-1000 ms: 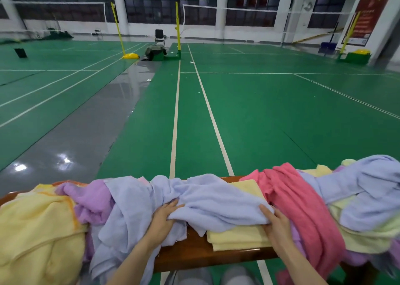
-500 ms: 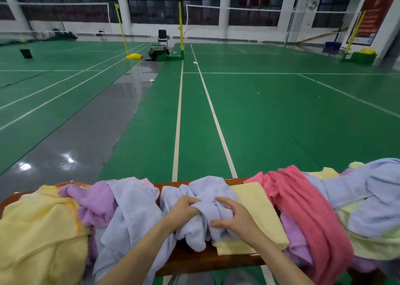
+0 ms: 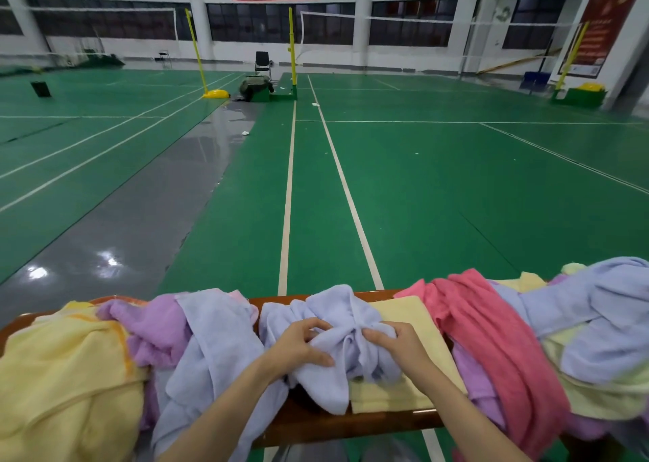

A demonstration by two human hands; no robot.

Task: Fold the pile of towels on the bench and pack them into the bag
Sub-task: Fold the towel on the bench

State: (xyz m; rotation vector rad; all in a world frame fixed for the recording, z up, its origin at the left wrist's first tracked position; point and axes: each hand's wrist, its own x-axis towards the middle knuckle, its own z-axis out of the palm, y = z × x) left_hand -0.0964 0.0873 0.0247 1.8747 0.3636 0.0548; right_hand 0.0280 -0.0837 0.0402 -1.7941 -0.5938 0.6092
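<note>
Left hand (image 3: 302, 345) and right hand (image 3: 398, 347) both clutch the bunched pale-lavender terry towel (image 3: 332, 324) (soft, creased), mid-bench on the glossy brown wooden bench (image 3: 351, 424), partly over a folded yellow towel (image 3: 414, 321).

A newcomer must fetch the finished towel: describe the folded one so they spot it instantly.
Start at the wooden bench heaped with towels. At its middle, left of the draped pink towel, lies the pale yellow towel, partly under the bunched lavender-blue towel gripped by the left hand and right hand. It alone is folded flat with squared edges; every neighbour is crumpled.
</note>
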